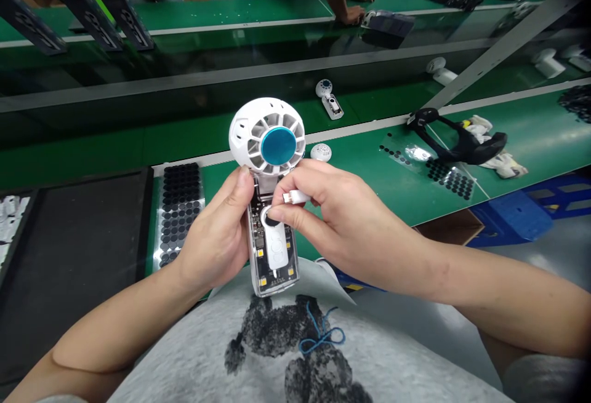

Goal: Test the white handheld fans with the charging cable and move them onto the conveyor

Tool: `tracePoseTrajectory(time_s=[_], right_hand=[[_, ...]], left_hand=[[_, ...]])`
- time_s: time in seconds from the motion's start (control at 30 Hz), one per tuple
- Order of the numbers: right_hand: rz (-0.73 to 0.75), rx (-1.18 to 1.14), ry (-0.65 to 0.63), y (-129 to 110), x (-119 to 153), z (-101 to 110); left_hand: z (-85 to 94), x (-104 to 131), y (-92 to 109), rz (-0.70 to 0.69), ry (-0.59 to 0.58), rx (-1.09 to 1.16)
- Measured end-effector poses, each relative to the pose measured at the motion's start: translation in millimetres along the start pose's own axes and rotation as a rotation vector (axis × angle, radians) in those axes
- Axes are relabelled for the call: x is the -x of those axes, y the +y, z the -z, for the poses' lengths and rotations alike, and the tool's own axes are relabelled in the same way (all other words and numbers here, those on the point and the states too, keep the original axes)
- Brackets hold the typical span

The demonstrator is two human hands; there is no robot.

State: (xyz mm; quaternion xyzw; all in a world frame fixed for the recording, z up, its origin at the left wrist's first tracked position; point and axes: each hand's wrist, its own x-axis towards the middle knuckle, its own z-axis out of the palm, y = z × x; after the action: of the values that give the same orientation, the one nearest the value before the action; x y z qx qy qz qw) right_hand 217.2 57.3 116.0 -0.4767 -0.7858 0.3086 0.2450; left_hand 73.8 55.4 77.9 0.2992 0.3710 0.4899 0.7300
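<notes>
A small handheld fan point(241, 121) with a white round head, a blue centre disc and a clear handle showing a circuit board is upright before me. My left hand point(216, 231) is wrapped round the handle's left side, thumb just below the head. In my right hand point(330, 206), a white USB plug point(295, 197) with a bare metal end sticks out between the curled fingers. The right thumb and fingertips meet at a black round pad point(271, 217) on the white control panel point(277, 249); whether they pinch it or press it I cannot tell.
A sheet of black round stickers point(181, 212) lies left, beside a black tray point(69, 267). Behind is a white grille cover point(321, 152); another fan point(330, 100) lies on the green belt. Right are loose stickers point(455, 180), a black strap-like frame point(462, 141) and gloves. A person's hand point(353, 15) rests opposite.
</notes>
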Motion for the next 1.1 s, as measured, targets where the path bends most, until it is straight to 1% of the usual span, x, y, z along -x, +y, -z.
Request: tracePoseTrajectory(time_s=[0.13,0.23,0.37,0.5,0.6,0.7,0.8,0.87,0.93,1.0,1.1], right_hand=[[0.038,-0.01,0.051,0.2,0.9,-1.4],[0.057,-0.012,0.077,-0.9,1.4,-1.0],[0.067,-0.024,0.077,-1.8,1.4,0.0],[0.034,-0.061,0.048,0.8,-1.8,-1.8],[0.026,-0.113,0.111,5.5,-4.0,-4.5],[0.112,-0.109,0.164,12.3,-1.7,-5.8],[0.27,-0.047,0.211,21.1,5.9,-6.7],[0.354,0.023,0.214,27.1,11.3,-8.0],[0.418,0.16,0.19,31.0,15.2,-9.8],[0.487,0.346,0.178,31.1,17.6,-11.6],[0.572,0.584,0.211,25.2,19.2,-15.2]], left_hand=[[-2.2,1.6,1.9,0.02,0.014,-0.011],[-3.6,3.0,3.0,-0.004,0.02,-0.024],[-2.6,4.5,2.1,-0.034,-0.014,-0.009],[-0.1,3.2,1.0,-0.036,0.009,-0.023],[1.4,1.5,1.1,-0.022,-0.004,-0.019],[1.5,-0.3,2.9,-0.007,0.0,-0.002],[2.0,-2.9,6.4,0.039,0.028,0.016],[3.5,-4.9,8.8,0.078,0.027,0.014],[5.1,-6.9,10.5,0.104,0.016,0.004],[5.6,-8.2,11.1,0.115,0.015,-0.01],[3.7,-8.6,9.1,0.088,0.052,-0.013]])
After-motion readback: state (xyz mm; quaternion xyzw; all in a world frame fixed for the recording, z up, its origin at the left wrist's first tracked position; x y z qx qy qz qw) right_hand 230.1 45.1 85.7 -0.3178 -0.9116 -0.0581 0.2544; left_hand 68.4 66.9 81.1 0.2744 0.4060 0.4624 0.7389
